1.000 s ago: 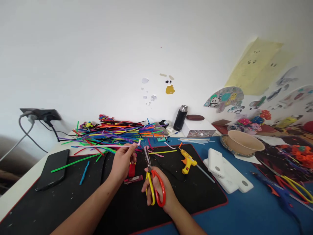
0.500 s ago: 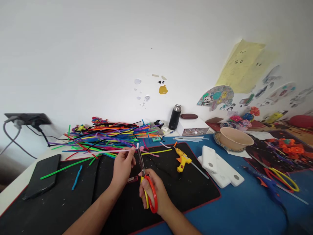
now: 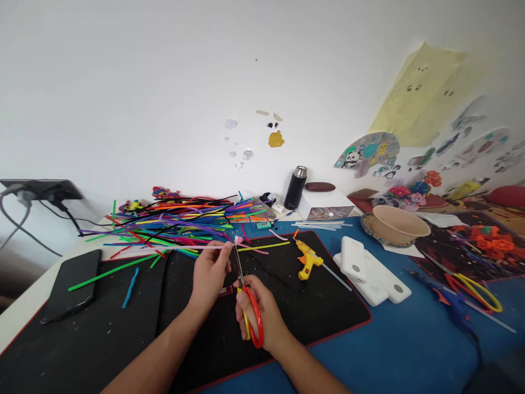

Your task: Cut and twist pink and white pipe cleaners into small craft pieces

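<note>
My left hand (image 3: 210,273) pinches a pale pink pipe cleaner (image 3: 184,247) near its right end; its length runs left over the pile. My right hand (image 3: 260,312) is closed round the red and yellow handles of a pair of scissors (image 3: 257,320). The blades point up and away, and their tips meet the pipe cleaner's end just right of my left fingertips. Whether the blades are closed fully on it is too small to tell. Behind my hands spreads a pile of coloured pipe cleaners (image 3: 197,216).
A yellow glue gun (image 3: 308,260) lies right of my hands, near white power banks (image 3: 369,279). Beyond stand a black bottle (image 3: 296,189), a white box (image 3: 326,205) and a beige bowl (image 3: 396,224). At left rests a black phone (image 3: 73,284); a blue glue gun (image 3: 447,301) lies far right.
The camera view has shifted slightly. My hands keep nearly the same pose, with the scissor tips still at the pipe cleaner's end, where the small white tip has changed its angle.
</note>
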Demonstrator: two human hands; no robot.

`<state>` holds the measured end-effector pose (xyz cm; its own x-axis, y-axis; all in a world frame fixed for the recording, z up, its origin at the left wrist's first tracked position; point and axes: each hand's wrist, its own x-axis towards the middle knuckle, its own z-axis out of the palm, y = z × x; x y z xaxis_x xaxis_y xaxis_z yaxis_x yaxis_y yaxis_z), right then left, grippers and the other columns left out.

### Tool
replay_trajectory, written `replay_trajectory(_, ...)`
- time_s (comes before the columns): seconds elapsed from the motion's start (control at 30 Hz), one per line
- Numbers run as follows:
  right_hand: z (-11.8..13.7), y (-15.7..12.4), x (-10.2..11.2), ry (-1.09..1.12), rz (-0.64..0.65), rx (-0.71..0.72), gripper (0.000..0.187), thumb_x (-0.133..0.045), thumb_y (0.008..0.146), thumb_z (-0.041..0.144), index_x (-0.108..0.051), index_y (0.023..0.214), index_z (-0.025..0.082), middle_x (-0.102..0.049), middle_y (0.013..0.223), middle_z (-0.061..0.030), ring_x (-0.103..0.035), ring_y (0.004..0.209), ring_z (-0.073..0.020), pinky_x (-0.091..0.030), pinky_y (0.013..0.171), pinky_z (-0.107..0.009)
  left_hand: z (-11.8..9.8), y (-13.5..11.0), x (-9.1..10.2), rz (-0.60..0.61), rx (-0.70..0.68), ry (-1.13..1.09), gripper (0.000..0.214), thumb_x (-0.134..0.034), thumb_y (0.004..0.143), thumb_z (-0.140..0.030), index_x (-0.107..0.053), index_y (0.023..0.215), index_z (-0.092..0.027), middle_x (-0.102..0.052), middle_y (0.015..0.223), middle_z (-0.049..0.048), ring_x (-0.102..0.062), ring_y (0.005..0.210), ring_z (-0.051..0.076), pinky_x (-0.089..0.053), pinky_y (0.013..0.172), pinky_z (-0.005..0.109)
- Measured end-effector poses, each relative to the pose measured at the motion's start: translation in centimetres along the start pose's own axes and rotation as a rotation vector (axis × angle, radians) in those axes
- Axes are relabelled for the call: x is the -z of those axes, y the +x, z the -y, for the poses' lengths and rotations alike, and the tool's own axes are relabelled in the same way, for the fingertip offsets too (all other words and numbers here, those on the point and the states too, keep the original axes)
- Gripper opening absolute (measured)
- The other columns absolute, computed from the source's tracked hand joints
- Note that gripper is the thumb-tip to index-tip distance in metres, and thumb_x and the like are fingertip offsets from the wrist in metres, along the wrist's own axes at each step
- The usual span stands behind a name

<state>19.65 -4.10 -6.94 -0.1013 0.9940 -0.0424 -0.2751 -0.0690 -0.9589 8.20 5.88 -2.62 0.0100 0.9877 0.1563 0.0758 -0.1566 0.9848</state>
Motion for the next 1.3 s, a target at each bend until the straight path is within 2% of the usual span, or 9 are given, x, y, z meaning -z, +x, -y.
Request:
replay_trajectory(0.67,0.4,0.0,-0.2,0.044,-0.071,-0.004,0.058,-0.065,0.091,0.074,-0.051,0.111,0.022,-0.055,0.057,0.0107,-0.044,0.03,-0.0065,-0.037,0.03,-0.016,0.0,-1.3,-0.5,0.115,0.044,0.0,0.036,-0.066,0.09,-0.055,-0.06,0.078,-0.022,-0.057,0.052,-0.0046,-0.055,0.042,0.013,-0.04,0.041,0.021)
replay_trajectory(0.9,0.5,0.0,-0.1,0.046,-0.063,-0.008,0.058,-0.067,0.089,0.074,-0.052,0.11,0.021,-0.055,0.058,0.0107,-0.044,0.03,-0.0059,-0.037,0.03,-0.015,0.0,-1.1,-0.3,0.092,0.047,0.036,0.037,-0.066,0.089,-0.056,-0.061,0.078,-0.021,-0.057,0.052,-0.0043,-0.052,0.041,0.012,-0.041,0.041,0.021)
replay_trajectory(1.3,0.6,0.0,-0.3,0.046,-0.1,-0.02,0.051,-0.07,0.09,0.067,-0.052,0.105,0.022,-0.051,0.053,0.0131,-0.04,0.028,-0.0051,-0.034,0.028,-0.014,0.1,-1.4,-0.5,0.117,0.062,0.01,0.037,-0.067,0.089,-0.056,-0.062,0.081,-0.02,-0.059,0.055,-0.0043,-0.054,0.042,0.012,-0.041,0.04,0.02)
